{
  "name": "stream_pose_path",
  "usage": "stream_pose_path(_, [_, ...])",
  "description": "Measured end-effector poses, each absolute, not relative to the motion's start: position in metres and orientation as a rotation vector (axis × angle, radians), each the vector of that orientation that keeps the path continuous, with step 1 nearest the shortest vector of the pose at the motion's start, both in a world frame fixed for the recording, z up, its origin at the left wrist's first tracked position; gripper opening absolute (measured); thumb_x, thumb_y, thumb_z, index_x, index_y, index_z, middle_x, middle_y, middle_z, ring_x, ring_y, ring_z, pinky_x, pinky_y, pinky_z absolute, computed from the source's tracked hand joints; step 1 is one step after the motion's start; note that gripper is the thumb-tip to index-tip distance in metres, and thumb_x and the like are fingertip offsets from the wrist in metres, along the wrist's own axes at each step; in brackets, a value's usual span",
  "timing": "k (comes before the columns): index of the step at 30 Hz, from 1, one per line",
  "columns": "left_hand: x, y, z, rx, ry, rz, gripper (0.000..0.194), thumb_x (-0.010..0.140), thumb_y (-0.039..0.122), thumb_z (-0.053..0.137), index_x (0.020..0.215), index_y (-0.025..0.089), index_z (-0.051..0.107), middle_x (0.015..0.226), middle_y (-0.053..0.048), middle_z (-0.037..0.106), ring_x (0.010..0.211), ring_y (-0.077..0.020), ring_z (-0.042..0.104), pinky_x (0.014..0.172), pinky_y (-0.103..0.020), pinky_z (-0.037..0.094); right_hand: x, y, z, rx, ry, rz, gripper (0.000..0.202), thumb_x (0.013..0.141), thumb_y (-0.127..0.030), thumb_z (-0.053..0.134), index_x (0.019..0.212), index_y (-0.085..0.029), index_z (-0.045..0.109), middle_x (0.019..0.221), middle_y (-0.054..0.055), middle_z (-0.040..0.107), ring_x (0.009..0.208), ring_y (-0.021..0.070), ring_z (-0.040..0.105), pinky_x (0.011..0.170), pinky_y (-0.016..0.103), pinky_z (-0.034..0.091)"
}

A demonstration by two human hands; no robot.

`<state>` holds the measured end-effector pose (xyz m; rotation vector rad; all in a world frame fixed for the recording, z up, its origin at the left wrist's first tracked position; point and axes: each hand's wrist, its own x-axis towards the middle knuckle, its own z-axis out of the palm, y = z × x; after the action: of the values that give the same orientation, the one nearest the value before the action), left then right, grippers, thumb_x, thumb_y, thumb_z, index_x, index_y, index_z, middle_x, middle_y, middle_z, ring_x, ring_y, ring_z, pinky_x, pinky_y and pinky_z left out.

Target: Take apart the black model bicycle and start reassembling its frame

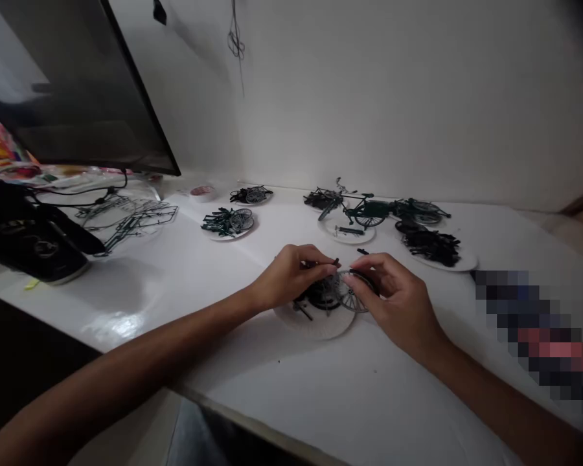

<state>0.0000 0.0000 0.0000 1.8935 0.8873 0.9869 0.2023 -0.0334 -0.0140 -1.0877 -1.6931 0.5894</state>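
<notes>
Over the white paper plate (315, 323) at the near middle of the tabletop (320, 395), I have both hands working on a small spoked wheel (352, 299). My right hand (398, 304) pinches the wheel's rim between thumb and fingers, while my left hand (291, 275) closes its fingertips on a tiny dark part (331, 263) just above the hub. A black tyre (320, 299) lies on the plate beneath. I judge this the fitting step: seating that part on the wheel. Next calls for a steady, light push, wheel held level. Farther back stands an assembled model bicycle (364, 208).
</notes>
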Motion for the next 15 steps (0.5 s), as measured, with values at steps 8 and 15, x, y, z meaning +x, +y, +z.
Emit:
stream_pose_path(8, [0.0005, -0.0014, 0.0046, 1.93, 0.869, 1.028, 0.013, 0.087, 0.024, 0.073, 0.093, 0.012, 0.076, 0.091, -0.006, 0.073, 0.085, -0.016, 0.066, 0.08, -0.027, 0.051, 0.2031, -0.0326, -0.0171, -1.076, -1.708, 0.56, 0.023, 0.087, -0.034, 0.071, 0.108, -0.026, 0.064, 0.096, 0.004, 0.068, 0.09, 0.0203, 0.069, 0.076, 0.031, 0.059])
stream_pose_path(15, [0.0023, -0.0073, 0.0088, 2.064, 0.843, 0.978, 0.018, 0.098, 0.021, 0.057, 0.104, 0.012, 0.072, 0.099, -0.006, 0.071, 0.091, -0.0145, 0.064, 0.082, -0.025, 0.048, 0.2035, -0.0327, -0.0178, -1.062, -1.723, 0.575, 0.026, 0.088, -0.034, 0.07, 0.112, -0.025, 0.063, 0.094, 0.003, 0.065, 0.087, 0.0188, 0.068, 0.073, 0.029, 0.058])
